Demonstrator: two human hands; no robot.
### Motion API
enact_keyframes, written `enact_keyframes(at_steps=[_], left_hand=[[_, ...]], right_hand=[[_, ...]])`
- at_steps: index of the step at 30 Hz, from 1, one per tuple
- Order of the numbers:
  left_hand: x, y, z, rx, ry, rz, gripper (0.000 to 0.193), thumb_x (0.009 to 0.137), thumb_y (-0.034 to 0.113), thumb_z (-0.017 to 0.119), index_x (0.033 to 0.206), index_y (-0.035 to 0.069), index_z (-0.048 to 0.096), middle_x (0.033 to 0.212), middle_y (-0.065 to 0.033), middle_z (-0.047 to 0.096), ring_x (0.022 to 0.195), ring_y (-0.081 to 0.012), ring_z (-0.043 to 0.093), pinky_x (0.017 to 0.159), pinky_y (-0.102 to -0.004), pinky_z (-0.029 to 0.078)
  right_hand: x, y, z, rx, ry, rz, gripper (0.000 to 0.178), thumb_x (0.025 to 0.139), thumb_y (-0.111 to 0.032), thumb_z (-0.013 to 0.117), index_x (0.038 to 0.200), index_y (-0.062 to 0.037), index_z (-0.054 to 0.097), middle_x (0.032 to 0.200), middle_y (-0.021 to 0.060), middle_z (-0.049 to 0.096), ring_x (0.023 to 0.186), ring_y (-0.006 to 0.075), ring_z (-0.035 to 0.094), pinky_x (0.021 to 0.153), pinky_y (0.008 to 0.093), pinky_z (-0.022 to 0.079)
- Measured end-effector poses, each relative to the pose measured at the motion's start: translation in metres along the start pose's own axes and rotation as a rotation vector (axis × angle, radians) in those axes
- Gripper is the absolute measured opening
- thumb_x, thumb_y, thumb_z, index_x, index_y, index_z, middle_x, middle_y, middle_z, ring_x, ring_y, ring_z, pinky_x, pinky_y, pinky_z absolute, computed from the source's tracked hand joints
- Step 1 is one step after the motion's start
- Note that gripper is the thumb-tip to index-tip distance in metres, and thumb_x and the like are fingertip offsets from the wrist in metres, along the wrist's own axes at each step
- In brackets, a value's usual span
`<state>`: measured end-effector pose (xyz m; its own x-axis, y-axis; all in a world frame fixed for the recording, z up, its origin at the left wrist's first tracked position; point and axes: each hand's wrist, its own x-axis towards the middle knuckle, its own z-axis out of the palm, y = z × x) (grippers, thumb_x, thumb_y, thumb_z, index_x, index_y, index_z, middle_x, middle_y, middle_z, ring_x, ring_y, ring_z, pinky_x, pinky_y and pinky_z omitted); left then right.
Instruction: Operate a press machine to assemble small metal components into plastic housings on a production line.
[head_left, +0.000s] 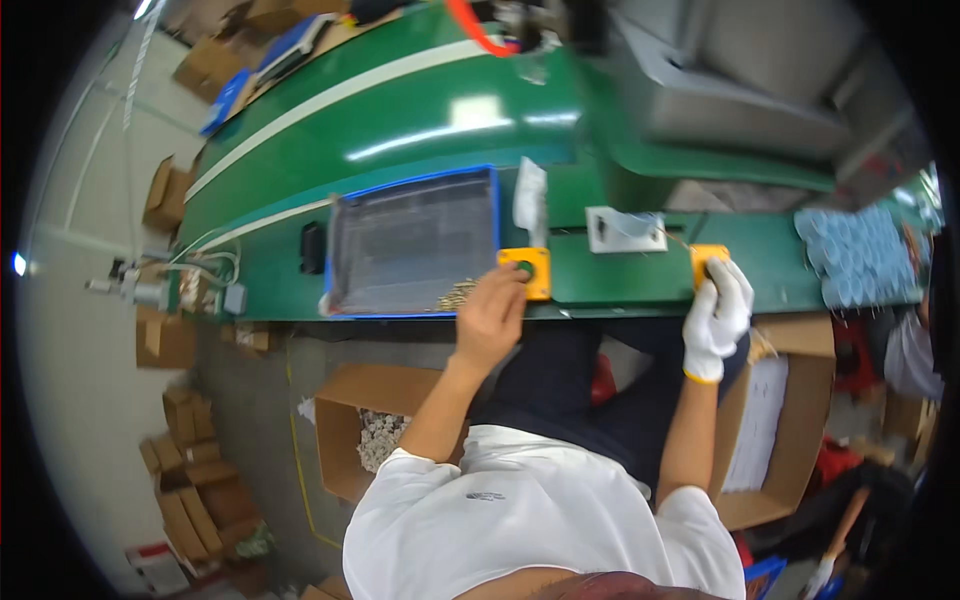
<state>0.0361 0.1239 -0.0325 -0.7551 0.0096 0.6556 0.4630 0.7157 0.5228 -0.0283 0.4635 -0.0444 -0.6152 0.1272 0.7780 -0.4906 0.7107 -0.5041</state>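
My bare left hand [490,315] reaches to a yellow push-button box [539,272] at the table's front edge. Its outstretched fingers rest at the green button [525,270] and grip nothing. Farther right, my right hand [718,315], in a white glove, lies with fingers apart at a second yellow button box [710,252]. One gloved finger touches its dark button; the hand partly covers that box. Between the boxes, a little farther back, is a metal plate [600,230] with a bluish translucent piece [637,224] on it.
Left of my hand stands a blue-rimmed tray [415,235] with small brass-coloured parts [457,295]. A grey machine [740,100] overhangs the green table [400,130]. Light-blue cylinders [855,255] stand at far right. Open cartons [345,400] [800,430] flank my legs. Another person [915,355] is at far right.
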Motion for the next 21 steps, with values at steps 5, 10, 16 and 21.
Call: enact_keyframes(at_steps=[5,10,16,21], left_hand=[[0.011,0.007,-0.010,0.106,-0.045,0.053,0.009,0.094,0.000,0.074,0.102,-0.001,0.072,0.106,-0.0168,0.077,0.112,-0.0428,0.073,0.093,-0.0499,0.060],[0.042,0.003,-0.001,-0.035,-0.066,0.023,0.007,0.094,-0.001,0.071,0.100,0.000,0.068,0.102,-0.0179,0.071,0.104,-0.0442,0.069,0.091,-0.0517,0.057],[0.062,0.006,0.019,-0.079,-0.008,-0.038,0.006,0.100,0.003,0.070,0.099,0.000,0.065,0.109,-0.0163,0.071,0.105,-0.0414,0.065,0.093,-0.0513,0.053],[0.065,0.011,0.034,0.065,-0.036,-0.030,0.006,0.100,0.003,0.071,0.104,0.001,0.067,0.113,-0.0161,0.072,0.109,-0.0408,0.066,0.096,-0.0510,0.054]], right_hand=[[0.004,0.044,0.007,0.052,-0.119,0.031,0.023,0.102,-0.007,0.067,0.120,0.0032,0.076,0.120,0.0205,0.075,0.109,0.0354,0.073,0.100,0.0429,0.059],[-0.017,0.074,0.022,0.553,0.186,0.397,0.038,0.111,-0.014,0.055,0.145,0.0029,0.061,0.145,0.0200,0.069,0.135,0.0276,0.065,0.121,0.0436,0.048],[0.007,0.052,0.026,0.567,0.038,0.490,0.035,0.117,-0.020,0.049,0.136,0.0031,0.066,0.129,0.0171,0.076,0.118,0.0257,0.073,0.109,0.0399,0.056],[0.003,0.049,0.024,0.671,0.055,0.552,0.029,0.114,-0.012,0.053,0.133,0.0044,0.067,0.127,0.0162,0.076,0.118,0.0244,0.072,0.111,0.0395,0.055]])
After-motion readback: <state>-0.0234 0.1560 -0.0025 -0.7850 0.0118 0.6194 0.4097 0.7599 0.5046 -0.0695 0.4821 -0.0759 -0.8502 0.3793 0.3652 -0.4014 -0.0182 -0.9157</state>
